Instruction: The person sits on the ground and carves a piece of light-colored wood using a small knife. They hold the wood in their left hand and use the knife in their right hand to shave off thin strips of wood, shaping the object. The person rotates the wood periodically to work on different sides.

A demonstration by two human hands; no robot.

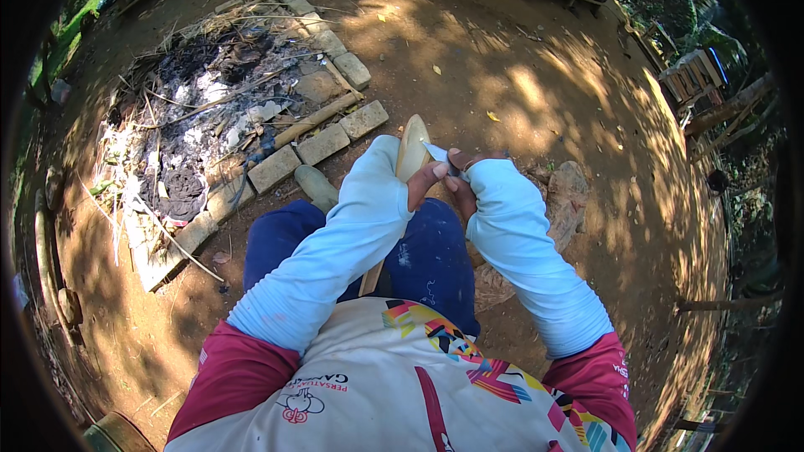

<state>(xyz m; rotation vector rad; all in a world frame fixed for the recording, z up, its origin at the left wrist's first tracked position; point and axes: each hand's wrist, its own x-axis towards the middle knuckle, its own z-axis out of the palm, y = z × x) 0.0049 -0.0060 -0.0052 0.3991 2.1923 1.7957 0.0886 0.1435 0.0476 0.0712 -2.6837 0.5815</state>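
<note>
My left hand (424,185), half covered by a light blue sleeve, is closed around a long pale piece of carved wood (412,147). Its broad, pointed end faces away from me, and a narrow shaft runs back under my left arm to my lap. A knife (436,152) is gripped in my right hand (463,176), its short bright blade against or very close to the wood's right edge. The fingers of both hands nearly meet there. My left sleeve hides most of that hand and the middle of the wood.
To the left lies a fire pit (209,100) of ash and charred sticks, edged with bricks (322,145). A rounded stone (316,187) is beside my left knee. A large flat stone (568,201) lies right of my right forearm. Bare earth surrounds me, with wooden structures farther off.
</note>
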